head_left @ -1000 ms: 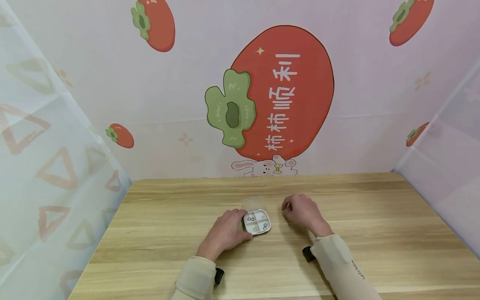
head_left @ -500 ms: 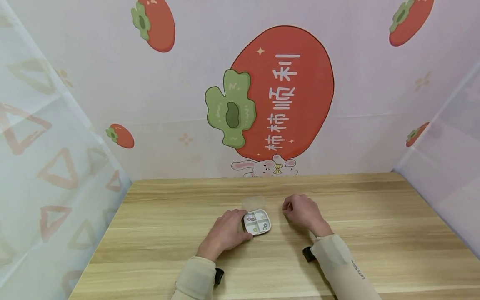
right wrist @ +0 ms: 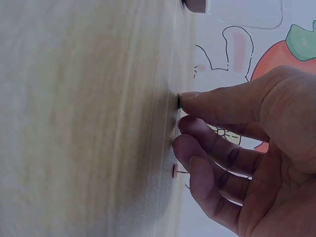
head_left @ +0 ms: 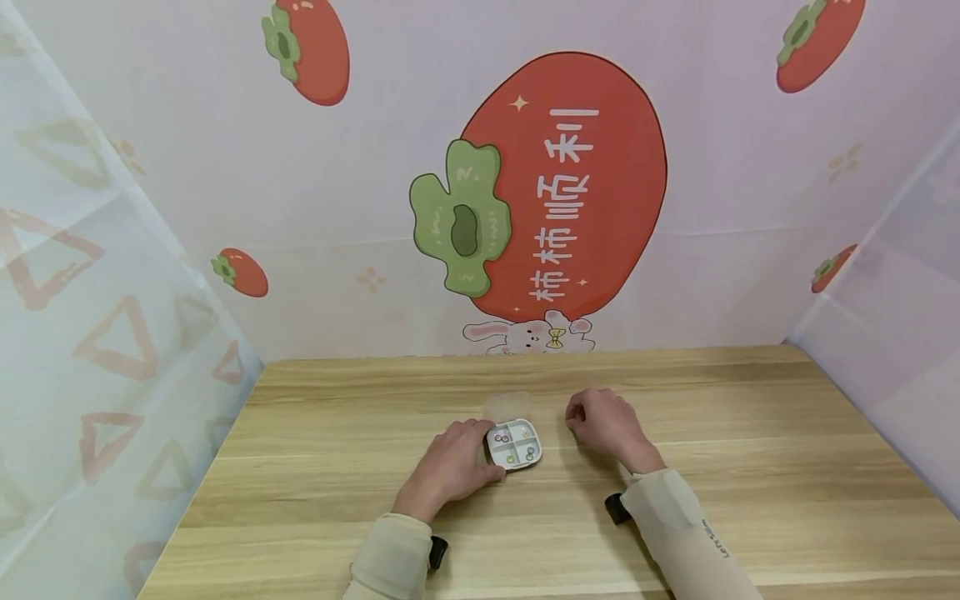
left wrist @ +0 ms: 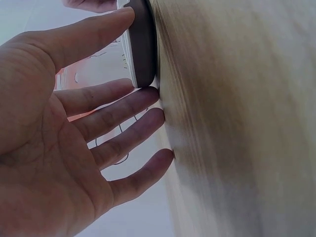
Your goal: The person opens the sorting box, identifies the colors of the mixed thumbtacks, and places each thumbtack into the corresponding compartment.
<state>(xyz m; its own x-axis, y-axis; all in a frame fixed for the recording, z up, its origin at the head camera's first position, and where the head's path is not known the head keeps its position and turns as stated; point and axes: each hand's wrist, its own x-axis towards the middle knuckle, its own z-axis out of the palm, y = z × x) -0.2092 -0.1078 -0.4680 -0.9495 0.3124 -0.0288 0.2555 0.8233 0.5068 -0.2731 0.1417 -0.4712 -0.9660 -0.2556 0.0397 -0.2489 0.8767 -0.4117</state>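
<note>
A small white box with four compartments [head_left: 514,444] lies on the table, several tiny coloured rings inside it. Its clear lid [head_left: 507,407] stands open at the far side. My left hand [head_left: 452,467] grips the box's left side between thumb and index finger; in the left wrist view the box's dark base [left wrist: 144,47] shows, the other fingers spread against the table. To the right of the box, my right hand [head_left: 606,423] rests at the table with curled fingers. In the right wrist view its thumb tip holds a tiny green piece [right wrist: 179,101]; the index finger is mostly hidden.
The wooden table [head_left: 337,433] ends at a back wall cloth [head_left: 360,167] printed with persimmons and a rabbit. Patterned cloth [head_left: 82,333] also hangs along both sides. A black wrist mount [head_left: 617,508] sits by the right sleeve.
</note>
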